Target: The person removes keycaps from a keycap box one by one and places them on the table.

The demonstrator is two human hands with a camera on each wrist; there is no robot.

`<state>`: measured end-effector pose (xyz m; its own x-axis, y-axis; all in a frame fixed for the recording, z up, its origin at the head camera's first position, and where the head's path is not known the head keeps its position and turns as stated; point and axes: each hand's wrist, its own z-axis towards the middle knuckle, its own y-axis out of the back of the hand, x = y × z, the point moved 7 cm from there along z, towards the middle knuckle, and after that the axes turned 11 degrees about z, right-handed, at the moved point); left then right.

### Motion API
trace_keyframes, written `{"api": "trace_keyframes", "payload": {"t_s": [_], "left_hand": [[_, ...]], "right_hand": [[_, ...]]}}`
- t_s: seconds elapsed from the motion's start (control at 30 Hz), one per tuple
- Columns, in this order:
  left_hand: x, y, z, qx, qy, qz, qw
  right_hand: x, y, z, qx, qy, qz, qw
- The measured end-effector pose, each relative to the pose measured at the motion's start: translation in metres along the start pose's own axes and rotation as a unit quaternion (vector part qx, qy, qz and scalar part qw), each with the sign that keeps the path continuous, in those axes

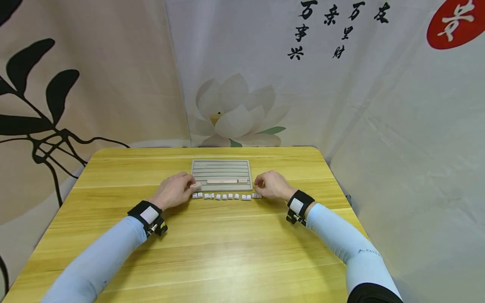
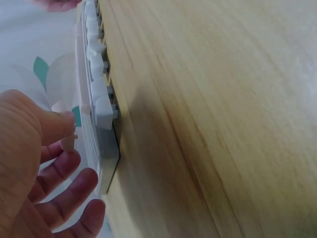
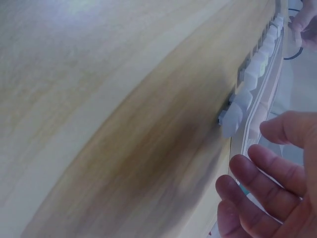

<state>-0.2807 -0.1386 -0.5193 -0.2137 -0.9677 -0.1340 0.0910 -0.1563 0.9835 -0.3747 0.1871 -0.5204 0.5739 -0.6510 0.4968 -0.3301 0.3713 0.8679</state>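
A pale, slatted keyboard-shaped tray (image 1: pixel 221 170) lies flat near the far side of the table. My left hand (image 1: pixel 173 190) is at its left front corner, thumb and index finger pinching a small pale keycap (image 2: pixel 68 143). On the front part of the tray lie a long pale bar-shaped key (image 1: pixel 221 181) and a shorter one (image 1: pixel 242 181). Several white keycaps (image 1: pixel 224 197) with grey pieces under them stand in a row before the front edge. By the right front corner, my right hand (image 1: pixel 274 185) has its fingers loosely bent, with nothing between them.
The wooden table (image 1: pixel 227 248) extends from the row of keycaps toward me. Behind it hangs a pale cloth backdrop (image 1: pixel 341 105) with a printed lotus and writing. Each wrist wears a black strap (image 1: pixel 300 206) with a small camera.
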Motion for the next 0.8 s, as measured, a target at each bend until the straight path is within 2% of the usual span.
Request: {"api": "trace_keyframes", "payload": {"t_s": [0.3,0.8], "left_hand": [[-0.007,0.007,-0.006,-0.022,-0.029,0.009,0.9993],[-0.019,0.007,-0.014,-0.014,-0.067,0.024,0.9974]], "right_hand": [[-0.001,0.003,0.000,-0.005,0.006,-0.006,1.000],[0.003,0.004,0.001,0.000,0.003,-0.007,1.000]]}}
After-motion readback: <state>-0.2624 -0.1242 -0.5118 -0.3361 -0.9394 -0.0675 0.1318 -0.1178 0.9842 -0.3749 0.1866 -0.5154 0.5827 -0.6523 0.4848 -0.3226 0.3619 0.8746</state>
